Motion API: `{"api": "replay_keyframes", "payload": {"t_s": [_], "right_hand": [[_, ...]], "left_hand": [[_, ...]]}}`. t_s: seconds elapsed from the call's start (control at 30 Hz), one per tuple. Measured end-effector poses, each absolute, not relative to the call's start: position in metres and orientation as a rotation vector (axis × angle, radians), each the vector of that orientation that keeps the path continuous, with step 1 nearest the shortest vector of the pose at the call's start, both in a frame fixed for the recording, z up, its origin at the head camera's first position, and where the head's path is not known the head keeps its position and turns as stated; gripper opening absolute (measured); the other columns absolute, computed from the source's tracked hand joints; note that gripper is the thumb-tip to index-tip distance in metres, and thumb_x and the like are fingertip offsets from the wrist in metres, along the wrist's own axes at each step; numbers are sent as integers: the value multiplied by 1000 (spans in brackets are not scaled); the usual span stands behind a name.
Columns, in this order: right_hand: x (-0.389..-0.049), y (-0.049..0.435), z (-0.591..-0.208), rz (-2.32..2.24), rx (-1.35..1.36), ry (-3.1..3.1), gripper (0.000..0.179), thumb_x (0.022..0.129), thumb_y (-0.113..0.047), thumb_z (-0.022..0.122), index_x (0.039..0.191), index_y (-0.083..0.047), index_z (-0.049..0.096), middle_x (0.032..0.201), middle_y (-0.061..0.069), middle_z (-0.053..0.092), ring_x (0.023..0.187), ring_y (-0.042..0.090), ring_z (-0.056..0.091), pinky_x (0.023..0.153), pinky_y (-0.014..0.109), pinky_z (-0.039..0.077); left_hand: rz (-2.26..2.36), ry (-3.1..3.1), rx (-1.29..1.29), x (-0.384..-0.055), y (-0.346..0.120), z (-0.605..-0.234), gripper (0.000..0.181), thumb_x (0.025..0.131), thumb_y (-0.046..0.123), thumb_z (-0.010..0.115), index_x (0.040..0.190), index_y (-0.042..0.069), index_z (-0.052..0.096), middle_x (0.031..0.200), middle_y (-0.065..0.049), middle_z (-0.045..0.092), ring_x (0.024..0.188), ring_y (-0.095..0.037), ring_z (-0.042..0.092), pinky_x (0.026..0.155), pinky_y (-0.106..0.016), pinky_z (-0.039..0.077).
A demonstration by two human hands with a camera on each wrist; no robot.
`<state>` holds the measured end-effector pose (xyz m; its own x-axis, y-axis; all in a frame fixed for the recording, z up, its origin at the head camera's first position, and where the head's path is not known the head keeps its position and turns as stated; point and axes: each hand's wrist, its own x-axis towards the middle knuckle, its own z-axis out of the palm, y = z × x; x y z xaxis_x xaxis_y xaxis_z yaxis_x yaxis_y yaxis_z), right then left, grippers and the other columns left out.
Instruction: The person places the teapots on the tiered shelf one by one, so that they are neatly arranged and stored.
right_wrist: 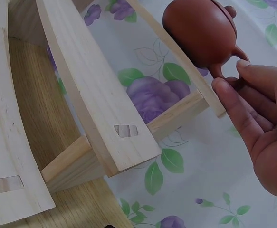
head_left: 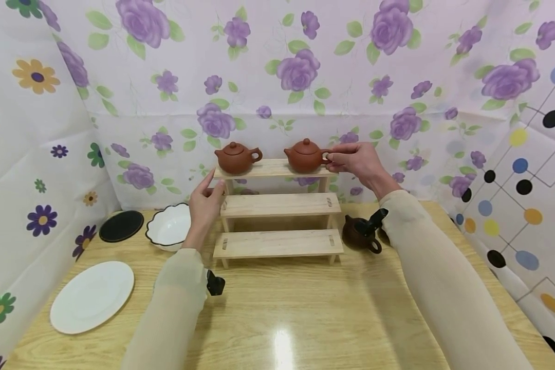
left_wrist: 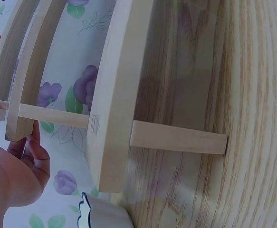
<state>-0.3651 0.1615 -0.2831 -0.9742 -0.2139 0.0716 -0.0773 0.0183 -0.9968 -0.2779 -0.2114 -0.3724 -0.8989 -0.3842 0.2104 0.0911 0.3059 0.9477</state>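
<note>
Right hand [head_left: 359, 162] pinching right pot [head_left: 304, 158] on rack [head_left: 277, 204]

The right hand is pinching the handle [right_wrist: 216, 70] of the right pot, which is sitting at the right end of the top shelf [head_left: 273, 168]. The left hand [head_left: 203, 205] is gripping the rack's left side, just below the left pot [head_left: 235, 158], which is sitting at the same shelf's left end, its spout pointing left. The rack, with its 3 shelves, is standing toward the far edge of the bench [head_left: 277, 303]. To its right, 1 dark pot [head_left: 353, 239] is resting, partly hidden by a wrist camera [head_left: 372, 222]. To its left, a white bowl [head_left: 170, 226] is standing; a black disc [head_left: 121, 226] is lying by the bench's far left corner, and a plate [head_left: 92, 297] is lying nearer, along the left edge. A flowered cloth [head_left: 268, 31] is hanging behind.
</note>
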Motion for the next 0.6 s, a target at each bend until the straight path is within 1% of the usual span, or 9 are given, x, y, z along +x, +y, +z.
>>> {"api": "replay_keyframes", "payload": {"t_s": [0.33,0.6], "right_hand": [[-364,162,-284,-2104,-315,2193,36,100,-7,72,130,13,67,102,11,79,78,17,80,78,28,64],[-362,162,-285,-2105,-344,2203,35,100,-9,73,127,13,69,98,8,79,79,18,80,77,29,64]], "left_hand": [[-1613,-2179,245,-278,-212,-373,52,106,43,62,157,35,52,92,2,63,72,-7,55,60,-21,44],[-1606,-2188,230,-276,-212,-372,53,107,43,62,157,33,52,92,0,64,66,-7,53,58,-22,44]]}}
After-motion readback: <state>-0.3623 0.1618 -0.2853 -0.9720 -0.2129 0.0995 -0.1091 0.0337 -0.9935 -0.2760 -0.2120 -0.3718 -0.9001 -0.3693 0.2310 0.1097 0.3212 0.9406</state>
